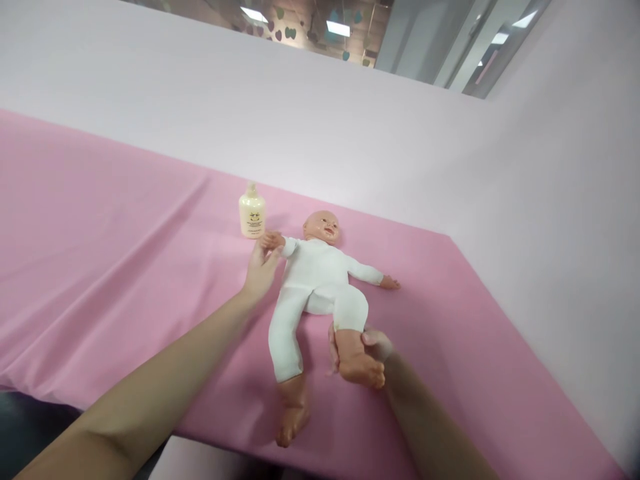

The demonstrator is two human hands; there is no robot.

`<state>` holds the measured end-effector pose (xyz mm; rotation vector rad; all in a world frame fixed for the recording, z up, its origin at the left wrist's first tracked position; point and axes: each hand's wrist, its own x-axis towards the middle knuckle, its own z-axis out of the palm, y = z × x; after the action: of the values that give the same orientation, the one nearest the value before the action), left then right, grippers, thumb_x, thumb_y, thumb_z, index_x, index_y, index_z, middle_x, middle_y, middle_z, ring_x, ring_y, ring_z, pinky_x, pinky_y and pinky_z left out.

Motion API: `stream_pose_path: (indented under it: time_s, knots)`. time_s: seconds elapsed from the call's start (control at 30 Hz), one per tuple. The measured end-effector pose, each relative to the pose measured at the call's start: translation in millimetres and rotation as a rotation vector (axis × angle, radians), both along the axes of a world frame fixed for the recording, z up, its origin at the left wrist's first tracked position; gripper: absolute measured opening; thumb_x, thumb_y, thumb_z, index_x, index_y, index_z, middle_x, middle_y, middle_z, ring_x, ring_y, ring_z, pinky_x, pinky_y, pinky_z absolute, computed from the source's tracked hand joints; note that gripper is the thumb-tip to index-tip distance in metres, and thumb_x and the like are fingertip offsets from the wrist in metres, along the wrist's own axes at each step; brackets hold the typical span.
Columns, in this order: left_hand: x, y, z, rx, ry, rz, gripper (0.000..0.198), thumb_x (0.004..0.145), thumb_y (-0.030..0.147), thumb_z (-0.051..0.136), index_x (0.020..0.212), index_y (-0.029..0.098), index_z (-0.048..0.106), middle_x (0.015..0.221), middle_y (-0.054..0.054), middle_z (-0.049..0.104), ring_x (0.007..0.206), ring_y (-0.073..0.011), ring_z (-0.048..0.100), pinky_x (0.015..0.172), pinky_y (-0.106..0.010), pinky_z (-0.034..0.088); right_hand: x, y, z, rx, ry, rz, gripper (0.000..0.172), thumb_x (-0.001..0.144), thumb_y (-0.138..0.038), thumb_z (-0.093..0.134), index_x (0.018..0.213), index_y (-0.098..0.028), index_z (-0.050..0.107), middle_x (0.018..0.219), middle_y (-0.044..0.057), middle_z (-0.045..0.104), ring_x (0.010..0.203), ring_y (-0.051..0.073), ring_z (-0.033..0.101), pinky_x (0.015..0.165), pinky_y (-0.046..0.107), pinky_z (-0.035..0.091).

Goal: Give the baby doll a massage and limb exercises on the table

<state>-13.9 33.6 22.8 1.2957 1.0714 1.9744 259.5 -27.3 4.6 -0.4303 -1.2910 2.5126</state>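
A baby doll (320,267) with a white cloth body lies on its back on the pink sheet (440,360), head toward the wall. My left hand (262,270) is closed around the doll's hand on the left side of the view. My right hand (379,344) wraps from behind and beneath around the doll's lower leg (351,343) on the right, which is bent and raised; some of my fingers are hidden behind it. The doll's other leg (285,333) stretches toward me, and its other arm (366,272) lies out to the right.
A cream-coloured pump bottle (253,212) with a dark printed label stands upright just beyond my left hand. A white wall (300,133) rises along the far and right sides of the table. Above it, a window (320,30) shows ceiling lights. Folds crease the sheet at left.
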Motion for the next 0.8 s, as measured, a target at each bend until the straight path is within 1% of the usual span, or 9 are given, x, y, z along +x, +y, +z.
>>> stream_pose_path:
  time_s: [0.1,0.2,0.3,0.43,0.53,0.6,0.7,0.73,0.8]
  knots:
    - [4.0,-6.5,-0.8,0.027,0.279,-0.019,0.03,0.089,0.029,0.058,0.118,0.021,0.059,0.121,-0.009,0.065,0.118,-0.0219,0.06,0.107,-0.042,0.046,-3.7,3.6,6.5,-0.018,0.118,-0.165,0.056,0.07,-0.061,0.071,0.099,-0.014,0.065,0.078,0.005,0.067,0.069,0.018,0.063,0.074,0.038,0.055]
    - [4.9,-12.8,-0.8,0.082,0.597,-0.079,0.035,0.091,0.025,0.054,0.125,0.021,0.059,0.129,-0.009,0.063,0.124,-0.023,0.057,0.11,-0.043,0.043,-8.3,1.7,18.5,-0.078,0.132,-0.373,0.047,0.079,-0.053,0.066,0.103,-0.012,0.065,0.081,0.005,0.064,0.074,0.016,0.062,0.076,0.036,0.055]
    - [4.8,-14.9,-2.1,0.163,0.817,-0.119,0.035,0.094,0.028,0.052,0.127,0.021,0.06,0.133,-0.01,0.063,0.13,-0.0235,0.054,0.113,-0.044,0.041,-12.0,-1.2,25.5,-0.125,0.093,-0.461,0.044,0.082,-0.049,0.066,0.107,-0.012,0.066,0.084,0.003,0.063,0.076,0.015,0.06,0.078,0.035,0.056]
    - [5.2,-11.4,-7.8,0.245,0.961,-0.135,0.034,0.097,0.027,0.049,0.128,0.021,0.061,0.131,-0.009,0.065,0.132,-0.0232,0.054,0.115,-0.047,0.039,-15.4,-0.4,24.1,-0.182,0.032,-0.536,0.042,0.086,-0.046,0.063,0.11,-0.013,0.065,0.085,0.003,0.064,0.075,0.013,0.061,0.08,0.031,0.056]
    - [6.1,-8.8,-11.1,0.255,0.981,-0.175,0.033,0.097,0.024,0.049,0.128,0.022,0.062,0.132,-0.009,0.065,0.134,-0.023,0.052,0.118,-0.049,0.035,-16.5,1.4,21.7,-0.211,-0.017,-0.586,0.037,0.087,-0.044,0.062,0.107,-0.012,0.067,0.084,0.003,0.065,0.074,0.013,0.062,0.08,0.029,0.056]
    - [6.6,-8.9,-10.9,0.241,0.926,-0.21,0.033,0.096,0.024,0.05,0.126,0.023,0.063,0.131,-0.008,0.066,0.134,-0.0232,0.052,0.118,-0.049,0.034,-16.6,1.7,21.6,-0.214,-0.029,-0.595,0.035,0.088,-0.043,0.062,0.103,-0.012,0.067,0.084,0.003,0.066,0.073,0.013,0.063,0.08,0.029,0.056]
    - [6.9,-12.0,-7.1,0.161,0.767,-0.253,0.033,0.092,0.026,0.056,0.123,0.027,0.066,0.13,-0.006,0.067,0.132,-0.0241,0.054,0.117,-0.047,0.036,-15.9,0.0,23.1,-0.194,-0.018,-0.565,0.037,0.086,-0.044,0.064,0.103,-0.012,0.068,0.084,0.003,0.067,0.073,0.013,0.063,0.08,0.03,0.056]
    - [6.8,-13.3,-5.5,0.115,0.707,-0.253,0.034,0.09,0.026,0.058,0.123,0.027,0.066,0.13,-0.006,0.067,0.131,-0.0245,0.055,0.117,-0.046,0.037,-15.3,-1.1,23.4,-0.18,-0.014,-0.547,0.039,0.084,-0.045,0.065,0.105,-0.012,0.068,0.084,0.003,0.068,0.073,0.013,0.064,0.08,0.031,0.055]
    - [6.0,-14.9,-2.3,0.021,0.574,-0.211,0.037,0.087,0.026,0.061,0.124,0.027,0.065,0.13,-0.005,0.066,0.129,-0.0252,0.056,0.115,-0.044,0.039,-13.5,-3.7,22.3,-0.14,-0.005,-0.496,0.043,0.082,-0.047,0.067,0.106,-0.011,0.067,0.085,0.004,0.069,0.075,0.014,0.065,0.08,0.032,0.055]
